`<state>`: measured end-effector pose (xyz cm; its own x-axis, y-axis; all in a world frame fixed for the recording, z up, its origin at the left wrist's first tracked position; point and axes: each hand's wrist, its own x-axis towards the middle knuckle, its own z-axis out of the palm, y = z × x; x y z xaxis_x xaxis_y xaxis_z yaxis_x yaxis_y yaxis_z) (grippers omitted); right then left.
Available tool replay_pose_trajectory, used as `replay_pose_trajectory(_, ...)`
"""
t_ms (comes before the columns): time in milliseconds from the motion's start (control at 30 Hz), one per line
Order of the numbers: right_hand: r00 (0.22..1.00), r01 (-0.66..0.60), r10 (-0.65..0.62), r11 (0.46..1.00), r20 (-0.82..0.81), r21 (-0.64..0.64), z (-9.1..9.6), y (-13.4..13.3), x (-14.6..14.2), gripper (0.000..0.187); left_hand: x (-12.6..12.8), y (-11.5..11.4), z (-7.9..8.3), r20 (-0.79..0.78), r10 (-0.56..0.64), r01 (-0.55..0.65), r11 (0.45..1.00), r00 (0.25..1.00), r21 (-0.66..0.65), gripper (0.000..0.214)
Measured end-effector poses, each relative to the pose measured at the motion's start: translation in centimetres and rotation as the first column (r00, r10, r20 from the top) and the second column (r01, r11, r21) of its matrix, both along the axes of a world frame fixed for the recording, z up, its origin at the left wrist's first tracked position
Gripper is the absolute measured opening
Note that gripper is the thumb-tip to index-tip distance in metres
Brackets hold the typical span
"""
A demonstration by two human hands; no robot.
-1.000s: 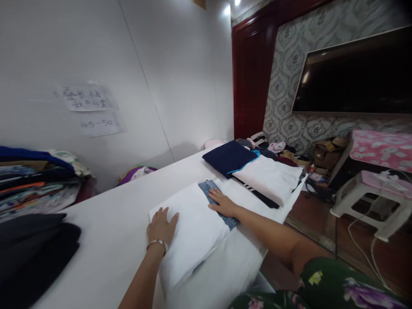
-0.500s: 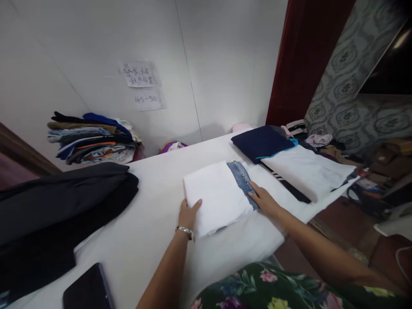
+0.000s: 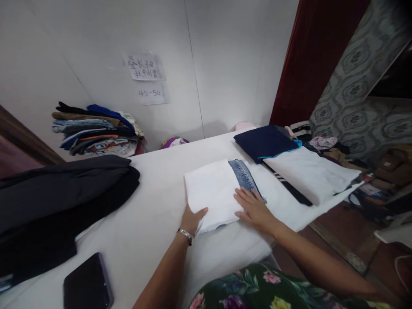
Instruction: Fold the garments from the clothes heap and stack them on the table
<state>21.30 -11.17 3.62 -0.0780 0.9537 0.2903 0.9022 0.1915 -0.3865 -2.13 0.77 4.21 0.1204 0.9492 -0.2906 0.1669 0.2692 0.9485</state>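
We find the left hand point(image 3: 191, 219) at the near left corner of a folded white garment point(image 3: 209, 184), thumb spread out on top; its fingers are hidden at the edge, so we cannot tell how firmly they have hold. The right hand point(image 3: 255, 211) lies flat with its fingers extended, gripping nothing, across the garment's near right part and the lower end of a denim strip point(image 3: 241, 174) along its right side. A bracelet point(image 3: 185, 234) circles the left wrist. The garment rests on a white table point(image 3: 157, 184), near the front edge. To the right we record a folded navy garment point(image 3: 265, 141) beside a second white garment point(image 3: 309, 171), which partly covers a black piece with white stripes point(image 3: 296, 191). On the left we note dark clothes point(image 3: 67, 184) and, nearer us, a phone point(image 3: 85, 281). Behind the dark clothes stands a stack of folded clothes point(image 3: 96, 131). Two sheets of paper point(image 3: 146, 68) bearing handwriting, the lower reading "45-50", are on the pale wall point(image 3: 231, 60). At far right we observe boxes point(image 3: 389, 165).
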Motion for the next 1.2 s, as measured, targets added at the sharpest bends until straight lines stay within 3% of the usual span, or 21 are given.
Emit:
replay_pose_trajectory(100,0.998,-0.002,-0.004,0.996,-0.07,-0.091,-1.0,0.3,-0.1,0.059,0.0,-0.2,0.4,-0.051,-0.002,0.004,0.999,0.999,0.043,0.059)
replay_pose_trajectory(200,0.971,0.019,-0.037,0.997,-0.238,-0.077,-1.2,-0.9,0.2,0.054,-0.1,-0.1,0.0,-0.022,-0.004,0.004,1.0,1.0,0.029,0.059)
replay_pose_trajectory(267,0.915,0.081,-0.079,0.997,-0.396,-0.012,-0.7,-2.5,0.1,0.045,-0.1,0.0,-0.5,0.043,0.011,-0.01,1.0,0.999,-0.028,0.059)
replay_pose_trajectory(333,0.807,0.171,-0.136,0.985,-0.575,0.008,-0.2,-4.3,-0.6,0.033,-0.2,0.1,-0.7,0.139,0.029,-0.012,0.993,0.99,-0.116,0.059)
replay_pose_trajectory(400,0.608,0.191,-0.239,0.97,-0.757,-0.153,0.0,-5.8,-1.8,0.029,-0.2,0.0,-0.6,0.241,0.038,0.012,0.979,0.97,-0.205,0.059)
replay_pose_trajectory(500,0.156,-0.058,-0.47,0.874,-0.869,-0.483,-0.2,-6.7,-3.9,0.038,-0.3,-0.3,0.2,0.37,0.032,0.085,0.952,0.929,-0.294,0.053)
replay_pose_trajectory(533,0.016,-0.161,-0.514,0.845,-0.858,-0.509,-0.3,-6.5,-4.5,0.042,-0.2,-0.4,0.5,0.403,0.026,0.108,0.946,0.915,-0.306,0.051)
replay_pose_trajectory(600,-0.192,-0.311,-0.52,0.836,-0.832,-0.451,-0.7,-5.6,-5.5,0.044,-0.1,-0.6,1.0,0.455,0.01,0.143,0.943,0.891,-0.301,0.05)
replay_pose_trajectory(700,-0.368,-0.404,-0.446,0.867,-0.816,-0.292,-1.0,-3.4,-6.4,0.04,0.3,-0.9,1.7,0.488,0.013,0.14,0.951,0.873,-0.276,0.05)
replay_pose_trajectory(800,-0.442,-0.356,-0.341,0.916,-0.829,-0.187,-0.9,-1.2,-6.6,0.049,0.7,-1.9,2.1,0.498,0.054,0.101,0.955,0.866,-0.279,0.046)
replay_pose_trajectory(933,-0.452,-0.177,-0.215,0.973,-0.866,-0.15,-0.1,0.2,-6.0,0.055,0.9,-4.6,1.2,0.488,0.082,0.08,0.95,0.869,-0.302,0.047)
replay_pose_trajectory(1067,-0.441,-0.071,-0.266,0.962,-0.857,-0.263,0.4,0.3,-5.9,0.051,1.2,-7.2,-0.5,0.498,0.092,0.056,0.96,0.862,-0.275,0.055)
replay_pose_trajectory(1200,-0.441,0.005,-0.323,0.932,-0.837,-0.362,0.1,0.6,-6.4,0.045,1.3,-7.9,-0.8,0.483,0.098,0.054,0.955,0.87,-0.292,0.061)
